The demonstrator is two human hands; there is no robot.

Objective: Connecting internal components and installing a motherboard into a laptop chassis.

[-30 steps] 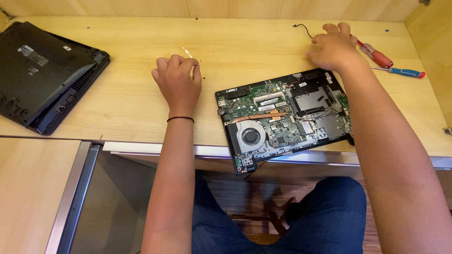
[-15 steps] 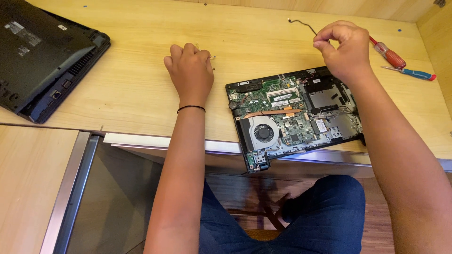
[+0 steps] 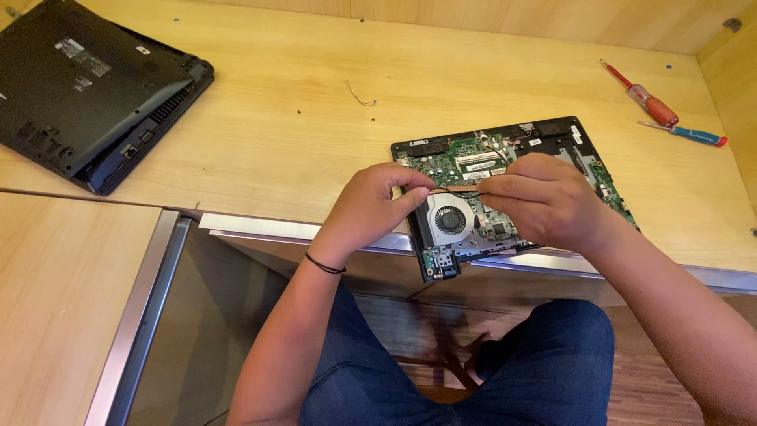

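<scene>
Over the opened laptop base (image 3: 512, 189), seen from the head camera, both hands meet just above the round cooling fan (image 3: 450, 220). That laptop base lies at the near edge of the wooden bench (image 3: 315, 142), its bottom cover already off, so the green motherboard (image 3: 481, 162), the fan and the copper heat pipe beside it are exposed. The left hand (image 3: 371, 207) has thumb and forefinger pressed together on one end of a thin dark wire (image 3: 456, 192); the right hand (image 3: 544, 201) pinches the same wire a little further along, the other fingers curled over the board. The wire stretches between the two hands, just above the fan.

Judging by this, the disassembly looks well under way: the shell is open, while the fan, the heat pipe and the board appear to sit in place still.

Left of the laptop base and well apart, a black laptop bottom case (image 3: 91, 87) lies face down. Beyond the laptop base, a small loose wire (image 3: 361, 95) rests on the bench. To the right of the laptop base lie a red-handled screwdriver (image 3: 643, 95) and a blue-handled screwdriver (image 3: 686, 134).
</scene>
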